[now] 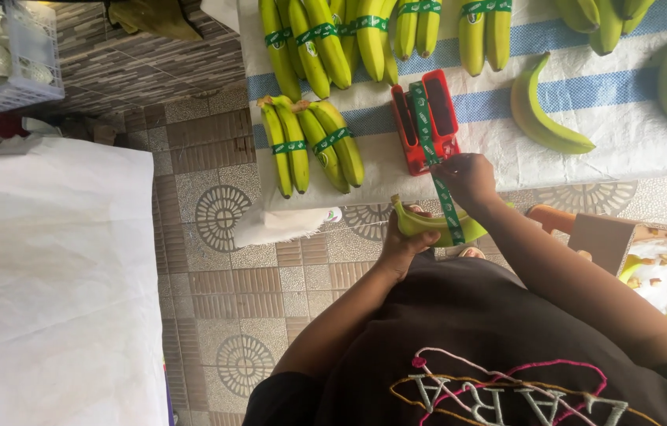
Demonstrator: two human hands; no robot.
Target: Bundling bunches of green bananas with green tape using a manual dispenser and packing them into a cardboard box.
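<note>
The person wears a dark brown, almost black short-sleeved top of soft fabric that fills the lower right of the view. Across its front runs embroidered lettering in pale grey thread, ringed by looping outline stitching in pink and mustard yellow. Both forearms are bare from the short sleeves down, and the left hand (398,246) and right hand (466,178) carry no gloves, rings or bracelets.

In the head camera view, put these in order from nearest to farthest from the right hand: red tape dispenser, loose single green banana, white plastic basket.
From the right hand:
1. Red tape dispenser, just above it on the cloth.
2. Loose single green banana, up to its right.
3. White plastic basket, far off in the top left corner.
</note>
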